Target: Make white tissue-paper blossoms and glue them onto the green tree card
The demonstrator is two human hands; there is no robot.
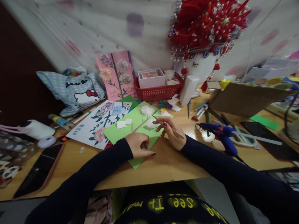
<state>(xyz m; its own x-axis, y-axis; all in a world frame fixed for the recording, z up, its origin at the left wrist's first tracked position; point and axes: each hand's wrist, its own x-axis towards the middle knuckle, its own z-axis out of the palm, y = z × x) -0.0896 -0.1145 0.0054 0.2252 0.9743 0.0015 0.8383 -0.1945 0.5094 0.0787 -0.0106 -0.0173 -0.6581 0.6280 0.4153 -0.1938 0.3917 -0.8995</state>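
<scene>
My right hand (172, 133) is closed around a thin paintbrush (178, 134) with a pale handle. Its dark tip points at the light green paper (116, 133), close to the white paper-like flowers. One white flower (146, 110) is at the top of the sheet, a second white flower (151, 123) sits just below the brush tip, and a third white flower (164, 114) lies to the right. A grey-green painted stem (140, 124) runs between them. My left hand (138, 144) rests on the sheet's lower edge, fingers curled, thumb stretched away, nothing visible held.
Two white squares (121, 124) lie on the green sheet. Left are a finished flower picture (86, 127) and a phone (38, 171). Behind stands a red basket (156, 93). To the right lie a blue glue gun (224, 137), scissors (243, 137) and a cardboard piece (245, 99).
</scene>
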